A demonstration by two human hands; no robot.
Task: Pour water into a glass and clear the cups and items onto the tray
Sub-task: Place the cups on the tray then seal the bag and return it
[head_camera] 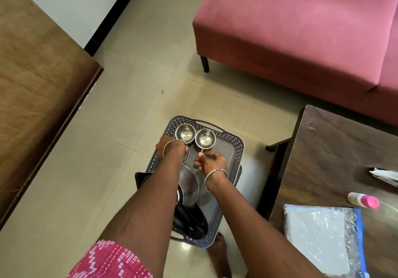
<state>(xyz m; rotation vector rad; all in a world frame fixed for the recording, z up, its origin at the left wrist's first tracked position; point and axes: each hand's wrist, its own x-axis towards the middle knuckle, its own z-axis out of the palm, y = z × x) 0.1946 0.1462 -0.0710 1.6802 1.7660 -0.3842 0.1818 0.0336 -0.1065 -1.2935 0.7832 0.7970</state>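
- Pinching the thin handle of the right cup (205, 139) between thumb and curled fingers, the right hand (212, 161) is working low over the tray (235, 148). The grip is closing on that handle alone.
- The left hand (169, 146) is reaching down just beside the left cup (185, 133), its back to the camera. Whether its fingers are holding anything cannot be told.
- Both steel cups are standing upright at the tray's far end, rims just beside each other, and both are looking empty.
- A steel plate (189, 183) is lying nearer the person, partly under the left forearm, with a dark item nearer still.
- By their look, the cups are handling as light, stiff and slick. The handle is offering the surest hold, while the polished wall is likely to slide in damp fingers. Breakage is looking unlikely, though a dropped cup would probably clatter and roll.
- The tray is sitting over the tiled floor, between a sofa (290, 29) and a table (333, 148) carrying a pink-capped bottle (364, 200) and a plastic packet (318, 241).
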